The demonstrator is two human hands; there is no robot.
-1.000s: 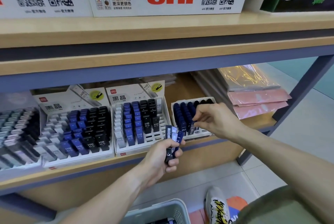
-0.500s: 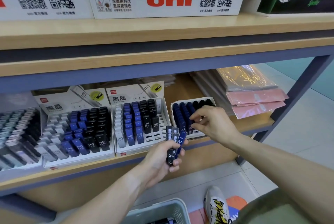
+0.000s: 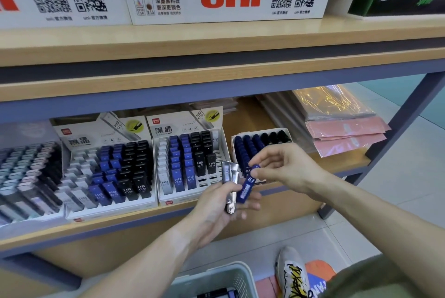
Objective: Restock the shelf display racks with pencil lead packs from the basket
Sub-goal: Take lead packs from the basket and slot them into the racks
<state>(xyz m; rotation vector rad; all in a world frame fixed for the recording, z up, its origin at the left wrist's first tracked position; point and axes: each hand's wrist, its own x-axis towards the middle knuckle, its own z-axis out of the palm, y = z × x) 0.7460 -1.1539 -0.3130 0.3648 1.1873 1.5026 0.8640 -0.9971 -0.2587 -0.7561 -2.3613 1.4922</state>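
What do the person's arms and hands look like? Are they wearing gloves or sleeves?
No gloves. Both hands, the left hand and the right hand, are bare, and so are both forearms, with no sleeve showing on them. I see no watch, ring or bracelet. Olive-green clothing shows at the bottom right corner.

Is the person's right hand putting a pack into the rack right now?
No, the right hand pinches the top of a blue pack held by the left hand, in front of the rack.
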